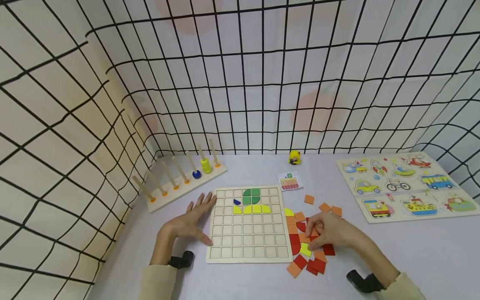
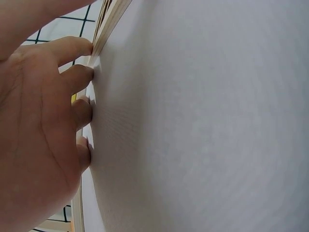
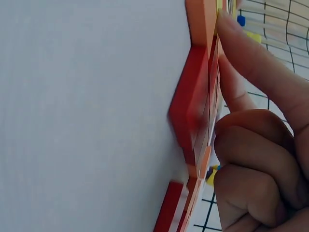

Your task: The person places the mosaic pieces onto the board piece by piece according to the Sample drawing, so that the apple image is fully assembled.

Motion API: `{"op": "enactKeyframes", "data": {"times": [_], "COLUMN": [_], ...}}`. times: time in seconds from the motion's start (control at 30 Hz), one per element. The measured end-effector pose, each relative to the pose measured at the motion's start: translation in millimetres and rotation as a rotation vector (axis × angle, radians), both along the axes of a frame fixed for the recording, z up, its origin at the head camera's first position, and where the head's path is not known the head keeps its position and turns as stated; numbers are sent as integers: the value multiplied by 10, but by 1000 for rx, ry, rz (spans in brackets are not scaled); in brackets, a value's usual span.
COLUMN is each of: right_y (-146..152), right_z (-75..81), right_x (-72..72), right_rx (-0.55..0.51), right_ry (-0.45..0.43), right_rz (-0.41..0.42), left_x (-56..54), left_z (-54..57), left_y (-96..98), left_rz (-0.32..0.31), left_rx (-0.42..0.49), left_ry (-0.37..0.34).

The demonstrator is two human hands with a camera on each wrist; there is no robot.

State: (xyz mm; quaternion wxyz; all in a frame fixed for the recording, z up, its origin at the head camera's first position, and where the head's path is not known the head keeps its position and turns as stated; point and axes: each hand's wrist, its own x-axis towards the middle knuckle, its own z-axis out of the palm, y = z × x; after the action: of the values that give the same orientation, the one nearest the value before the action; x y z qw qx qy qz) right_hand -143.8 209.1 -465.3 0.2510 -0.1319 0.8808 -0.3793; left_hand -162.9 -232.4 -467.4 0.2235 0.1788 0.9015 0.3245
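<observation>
Fingers (image 1: 207, 201) of the left hand (image 1: 189, 221) are fanning apart, the thumb stretching away from them; index finger and thumb are touching the left edge of the board (image 1: 240, 240). On the right hand (image 1: 333, 229), the thumb and index finger are standing apart over the tiles (image 1: 319, 266), the thumb tip touching a yellow tile (image 1: 305, 249), while the other fingers are curling toward the palm. Most tiles are lying loosely by the board's right edge; green, yellow and blue ones are sitting on its upper part. Everything is resting on a white tabletop (image 1: 232, 283). Black mesh (image 1: 263, 52) is rising behind it and along both sides. A peg rack (image 1: 187, 186) is standing at the left, a puzzle (image 1: 408, 196) is lying at the right, and a card (image 1: 290, 181) and yellow toy (image 1: 294, 157) are sitting beyond the board.
</observation>
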Motion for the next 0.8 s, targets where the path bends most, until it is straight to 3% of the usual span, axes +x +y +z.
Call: {"op": "enactKeyframes", "data": {"times": [0.13, 0.37, 0.6, 0.8], "right_y": [23, 24, 29, 9], "right_z": [6, 23, 36, 32], "right_x": [-5, 17, 42, 50], "right_rx": [2, 3, 25, 15], "right_ry": [13, 27, 28, 13], "right_rz": [-23, 89, 46, 86], "left_x": [0, 3, 10, 5], "left_z": [-4, 3, 7, 2], "left_y": [1, 4, 1, 1], "left_rz": [3, 0, -2, 7], "left_rx": [-1, -8, -7, -9], "left_ry": [-1, 8, 5, 7]}}
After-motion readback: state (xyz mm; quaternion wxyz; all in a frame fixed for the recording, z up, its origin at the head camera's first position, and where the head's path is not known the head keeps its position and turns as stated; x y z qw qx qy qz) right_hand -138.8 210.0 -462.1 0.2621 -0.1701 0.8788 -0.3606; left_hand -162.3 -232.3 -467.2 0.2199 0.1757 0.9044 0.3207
